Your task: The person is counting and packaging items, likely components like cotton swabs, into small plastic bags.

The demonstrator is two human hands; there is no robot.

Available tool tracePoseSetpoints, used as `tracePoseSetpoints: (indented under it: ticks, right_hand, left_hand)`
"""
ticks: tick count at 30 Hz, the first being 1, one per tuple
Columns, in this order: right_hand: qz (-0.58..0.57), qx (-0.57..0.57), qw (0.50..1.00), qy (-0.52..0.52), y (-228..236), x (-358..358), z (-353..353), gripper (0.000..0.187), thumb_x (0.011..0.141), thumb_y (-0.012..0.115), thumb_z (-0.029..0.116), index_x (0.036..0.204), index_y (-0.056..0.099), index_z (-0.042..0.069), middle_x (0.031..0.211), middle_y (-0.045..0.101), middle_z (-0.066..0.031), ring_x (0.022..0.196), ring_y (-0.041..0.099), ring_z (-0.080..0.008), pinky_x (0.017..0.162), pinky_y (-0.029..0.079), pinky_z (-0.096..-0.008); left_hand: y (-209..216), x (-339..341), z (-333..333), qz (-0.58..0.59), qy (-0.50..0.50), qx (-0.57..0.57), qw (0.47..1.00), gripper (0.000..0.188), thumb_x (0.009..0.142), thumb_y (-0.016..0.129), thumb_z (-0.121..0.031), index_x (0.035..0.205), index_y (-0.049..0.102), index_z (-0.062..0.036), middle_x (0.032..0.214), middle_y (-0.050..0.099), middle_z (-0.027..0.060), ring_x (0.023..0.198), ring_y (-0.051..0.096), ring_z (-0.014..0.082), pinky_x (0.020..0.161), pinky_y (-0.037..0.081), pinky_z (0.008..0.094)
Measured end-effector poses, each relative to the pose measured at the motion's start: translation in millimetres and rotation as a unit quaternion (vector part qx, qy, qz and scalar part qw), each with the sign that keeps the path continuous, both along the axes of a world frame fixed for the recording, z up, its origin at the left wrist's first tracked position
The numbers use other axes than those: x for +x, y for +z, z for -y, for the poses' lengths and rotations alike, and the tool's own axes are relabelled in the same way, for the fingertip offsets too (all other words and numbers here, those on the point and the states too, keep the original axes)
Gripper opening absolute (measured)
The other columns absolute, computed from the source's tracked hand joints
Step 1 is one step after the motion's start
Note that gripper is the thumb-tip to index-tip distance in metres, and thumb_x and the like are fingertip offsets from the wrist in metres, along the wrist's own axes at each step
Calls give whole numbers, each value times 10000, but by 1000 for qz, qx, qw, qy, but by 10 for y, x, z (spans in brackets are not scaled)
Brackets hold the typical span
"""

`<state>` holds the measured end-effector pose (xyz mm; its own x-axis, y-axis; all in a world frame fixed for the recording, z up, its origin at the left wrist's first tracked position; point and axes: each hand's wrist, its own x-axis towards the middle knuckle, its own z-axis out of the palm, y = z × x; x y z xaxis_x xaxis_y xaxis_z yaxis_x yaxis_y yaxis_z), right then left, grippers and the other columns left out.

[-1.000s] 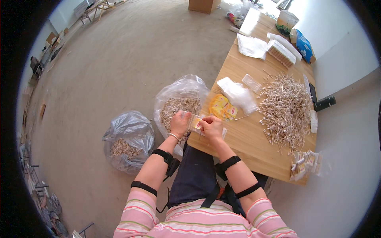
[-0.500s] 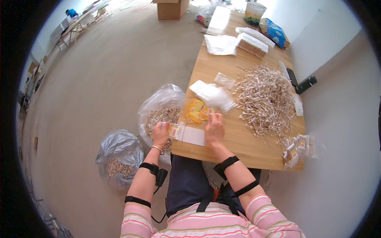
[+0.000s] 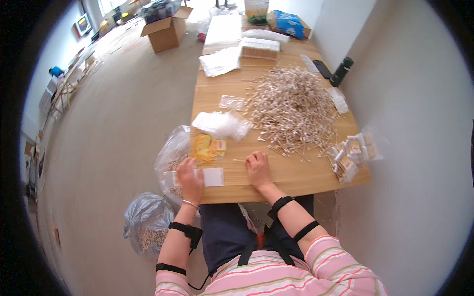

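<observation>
My left hand (image 3: 190, 178) lies palm down at the table's left edge, thumb apart from the fingers, over the left end of a flat white card (image 3: 214, 177). Its fingertips are partly hidden. Just beyond it are yellow printed paper slips (image 3: 209, 148). My right hand (image 3: 258, 169) rests on the wood right of the card, fingers closed on a thin cotton swab (image 3: 238, 160) that points left. A large heap of loose cotton swabs (image 3: 296, 108) spreads beyond my right hand. Clear plastic bags (image 3: 222, 125) lie behind the slips.
Filled packets (image 3: 351, 155) sit at the table's right corner. Farther back are stacked swab bundles (image 3: 260, 49), a black phone (image 3: 323, 69) and a dark bottle (image 3: 341, 71) by the wall. Plastic sacks of swabs (image 3: 150, 232) stand left of the table; a cardboard box (image 3: 165, 37) is on the floor.
The view has turned right. My left hand has moved onto the white card, and the bag with a yellow insert it held is no longer plainly seen. My right hand has left the yellow slips.
</observation>
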<state>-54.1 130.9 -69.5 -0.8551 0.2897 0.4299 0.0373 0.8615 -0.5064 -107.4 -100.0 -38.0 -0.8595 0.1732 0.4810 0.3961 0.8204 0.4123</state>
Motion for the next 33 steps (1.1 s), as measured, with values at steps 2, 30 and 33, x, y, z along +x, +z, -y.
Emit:
tracePoseSetpoints:
  ticks: [2,30,33]
  right_hand:
    - [4,-21,1000,4,31,160,-7,34,791,604,104,823,610,96,926,529,-88,917,492,-298,834,431,-380]
    - [75,10,969,-235,-21,317,-1193,450,887,456,123,1297,392,-53,1399,335,-250,1305,306,-402,1100,240,-473]
    - [38,-6,985,-167,-79,264,-872,421,896,456,134,1276,424,-44,1386,360,-241,1309,312,-389,1097,256,-464]
  left_hand:
    - [13,147,-381,46,-148,15,988,398,779,645,-138,1156,546,-59,1206,511,158,1144,449,335,970,364,403]
    - [-159,572,-1308,95,-228,38,968,55,791,640,-115,844,629,-121,843,578,74,867,542,297,787,401,395]
    - [-121,573,-1327,80,-238,46,967,54,804,633,-129,854,626,-109,825,567,79,830,533,301,776,401,396]
